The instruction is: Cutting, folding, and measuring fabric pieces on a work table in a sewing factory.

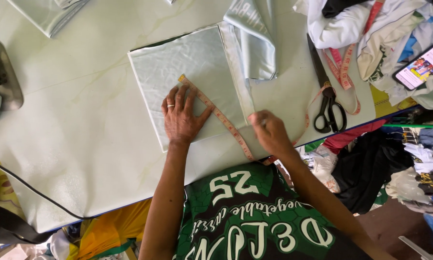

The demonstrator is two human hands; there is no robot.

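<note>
The pale worktop (82, 139) fills most of the frame, its near edge running along the lower middle; on it, centre of the frame, lies a folded pale mint cloth (187, 62), roughly square and flat, with a longer piece of the same cloth (255, 43) draped just beside it toward the upper middle; a heap of mixed garments (370, 33) crowds the upper right corner, with a phone (426, 62) lit up at the right edge; black-handled scissors (328, 96) lie right of centre, blades pointing up the frame, near a loose loop of measuring tape; the left hand (180, 118) rests flat on the lower part of the folded cloth, fingers spread apart, a ring on one finger, pressing the cloth down and touching the tape with its thumb side; the right hand (269, 132), at the cloth's lower right corner, has its fingers drawn together, pinched on the measuring tape (216, 113), which runs diagonally across the cloth from above the left hand down to the worktop's near edge.
</note>
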